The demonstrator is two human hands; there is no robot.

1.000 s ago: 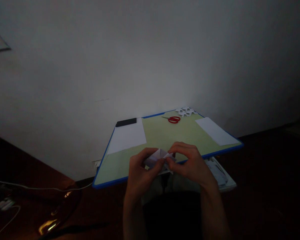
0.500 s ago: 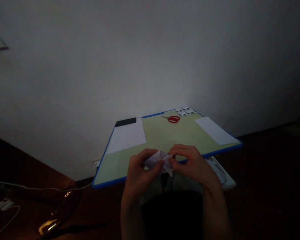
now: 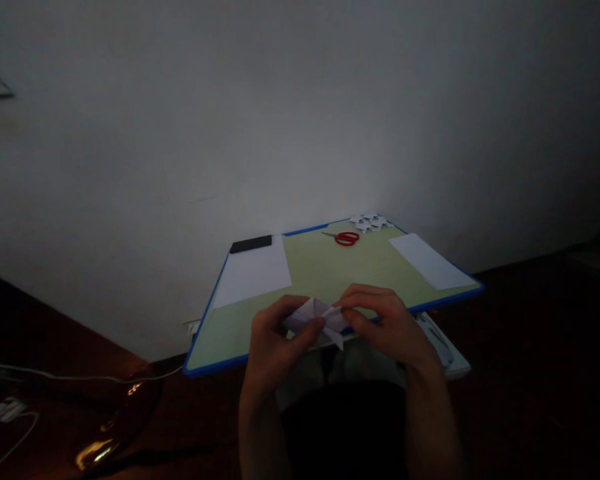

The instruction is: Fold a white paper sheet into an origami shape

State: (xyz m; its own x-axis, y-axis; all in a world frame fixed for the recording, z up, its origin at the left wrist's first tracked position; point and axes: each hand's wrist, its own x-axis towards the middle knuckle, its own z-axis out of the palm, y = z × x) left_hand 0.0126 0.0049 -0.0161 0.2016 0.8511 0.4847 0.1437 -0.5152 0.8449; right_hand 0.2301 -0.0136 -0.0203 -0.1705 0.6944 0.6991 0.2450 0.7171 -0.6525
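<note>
A small piece of folded white paper (image 3: 334, 323) is held in the air over the table's near edge, with creases and pointed flaps showing. My left hand (image 3: 279, 340) grips its left side, thumb lying across the front and fingers behind. At the paper's right end, my right hand (image 3: 380, 323) pinches a flap between thumb and forefinger. The fingertips behind the paper are hidden.
The pale green table (image 3: 325, 263) has a blue rim. On it lie red-handled scissors (image 3: 347, 239), several small folded paper shapes (image 3: 370, 222), a white sheet (image 3: 254, 272) under a dark flat object (image 3: 251, 244), and a paper stack (image 3: 430, 260) at right.
My left hand has shifted slightly left with the folded paper. The right hand has moved slightly up and right, its thumb now nearer the tip of the flap.
</note>
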